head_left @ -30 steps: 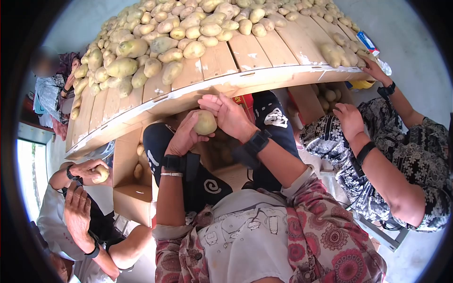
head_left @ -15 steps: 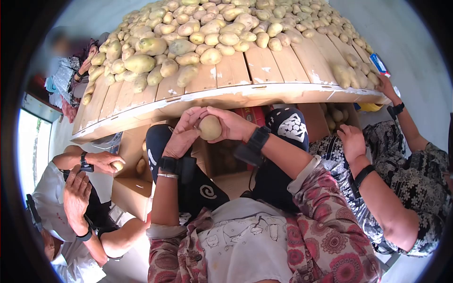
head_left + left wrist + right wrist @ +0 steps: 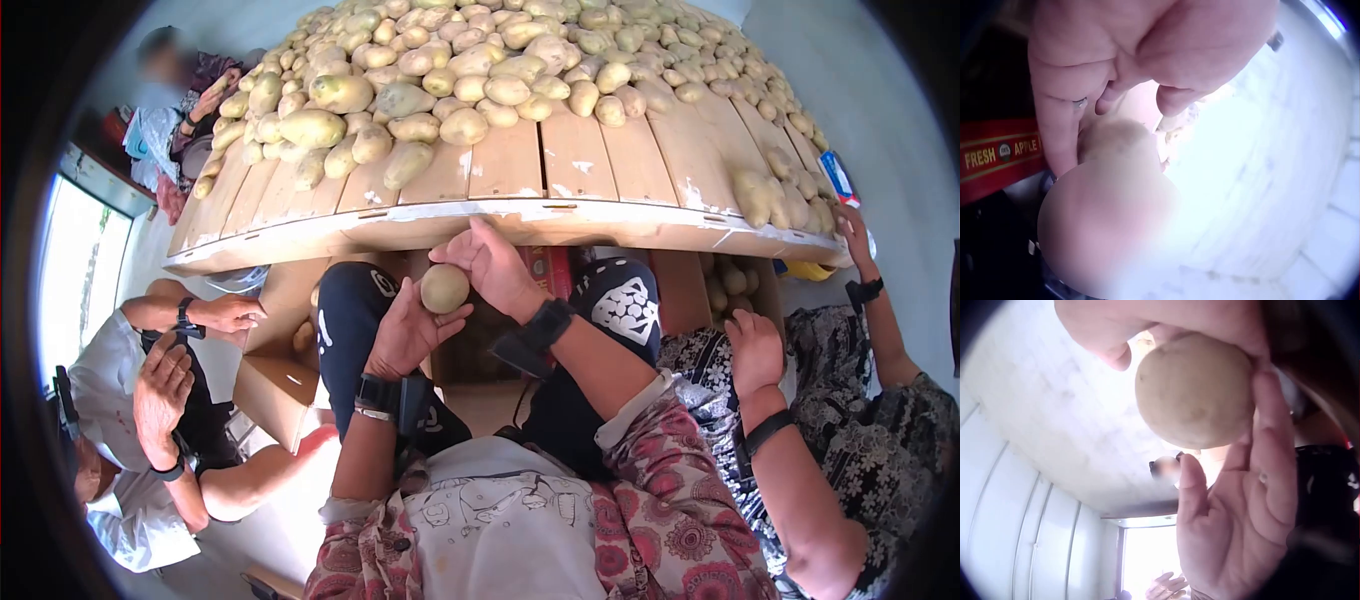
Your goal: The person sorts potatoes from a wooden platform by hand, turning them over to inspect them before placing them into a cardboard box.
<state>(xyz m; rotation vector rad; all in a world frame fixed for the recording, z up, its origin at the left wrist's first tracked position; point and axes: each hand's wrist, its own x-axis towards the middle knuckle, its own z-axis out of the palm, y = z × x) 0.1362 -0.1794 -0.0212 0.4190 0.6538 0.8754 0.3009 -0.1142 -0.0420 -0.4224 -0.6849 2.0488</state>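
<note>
A round potato (image 3: 444, 289) sits between my two hands, in front of my knees and just below the table edge in the head view. My left hand (image 3: 405, 328) holds it, thumb along one side and fingers under the other. My right hand (image 3: 497, 275) is beside it with relaxed, extended fingers close to its upper side. In the right wrist view the potato (image 3: 1196, 392) fills the space between the right hand above and the left palm (image 3: 1229, 519) below. The left wrist view is bright and partly blurred, with the left hand (image 3: 1147, 44) at its top.
Many potatoes (image 3: 465, 127) cover the slatted table (image 3: 580, 165), with its front edge (image 3: 500, 212) before me. Cardboard boxes (image 3: 275, 390) stand below, and a red box strip (image 3: 1004, 153) shows lettering. People's hands (image 3: 160, 390) work at my left and another's (image 3: 755, 350) at my right.
The potato passed between both hands and turned; my right hand has drawn slightly back from it. The neighbour at left no longer shows a potato in hand. The head view has shifted.
</note>
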